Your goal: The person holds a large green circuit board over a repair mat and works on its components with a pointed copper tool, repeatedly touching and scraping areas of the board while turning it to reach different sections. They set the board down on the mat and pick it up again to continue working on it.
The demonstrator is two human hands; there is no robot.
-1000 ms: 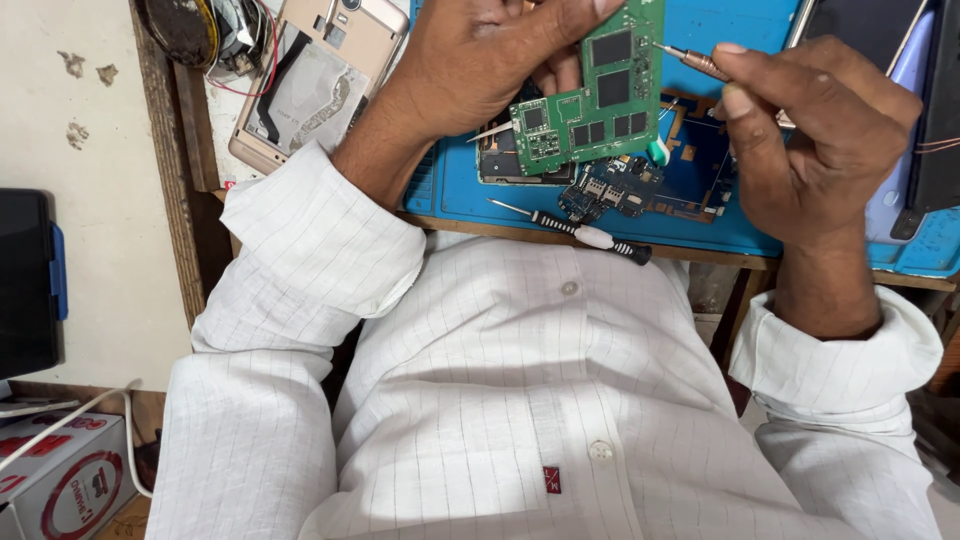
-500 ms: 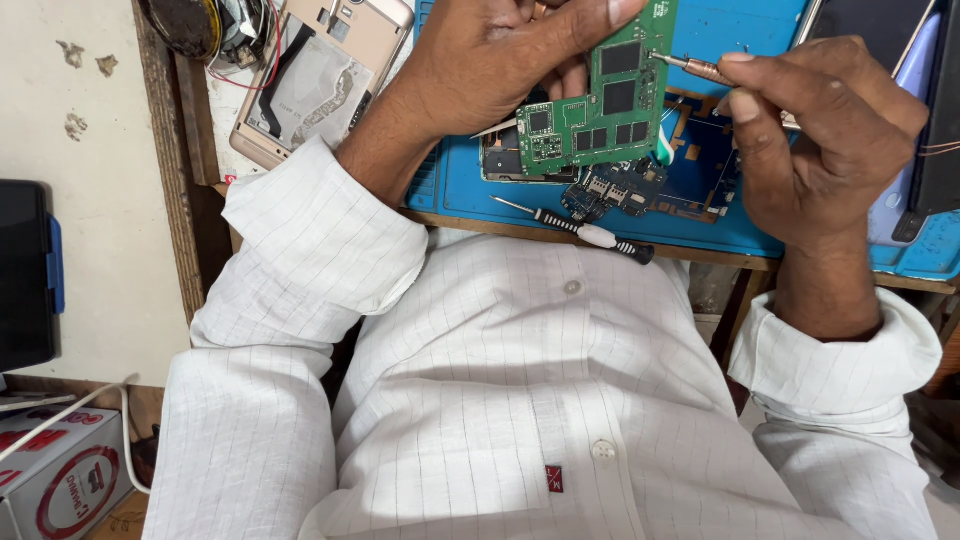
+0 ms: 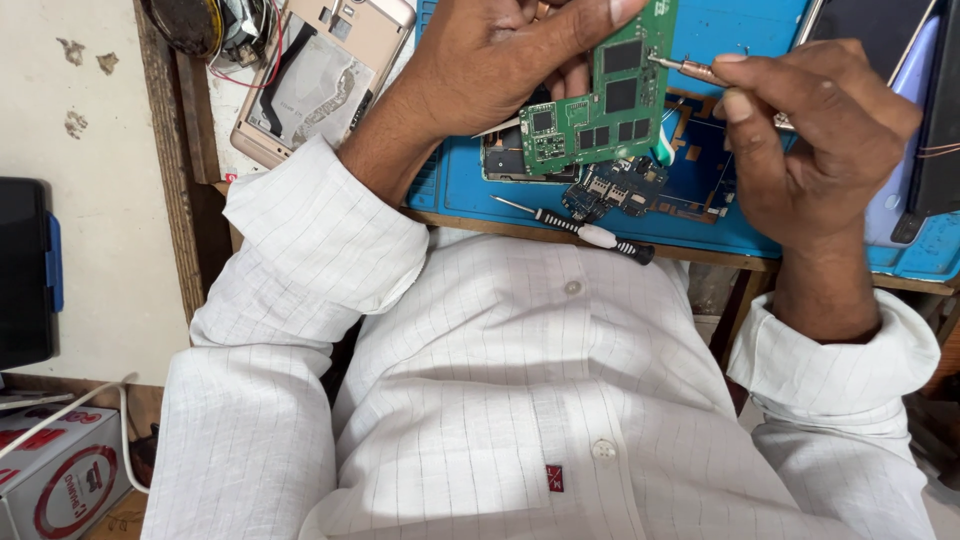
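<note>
From the head camera, the left hand (image 3: 500, 60) pinched a green circuit board (image 3: 600, 105) just above the blue work mat (image 3: 460, 185). The right hand (image 3: 810, 130), over the mat's right part, gripped a thin metal tool (image 3: 690, 68), its tip touching the board. A spare screwdriver (image 3: 580, 230) lay on the mat's near edge, an opened phone (image 3: 320, 75) to its left.
</note>
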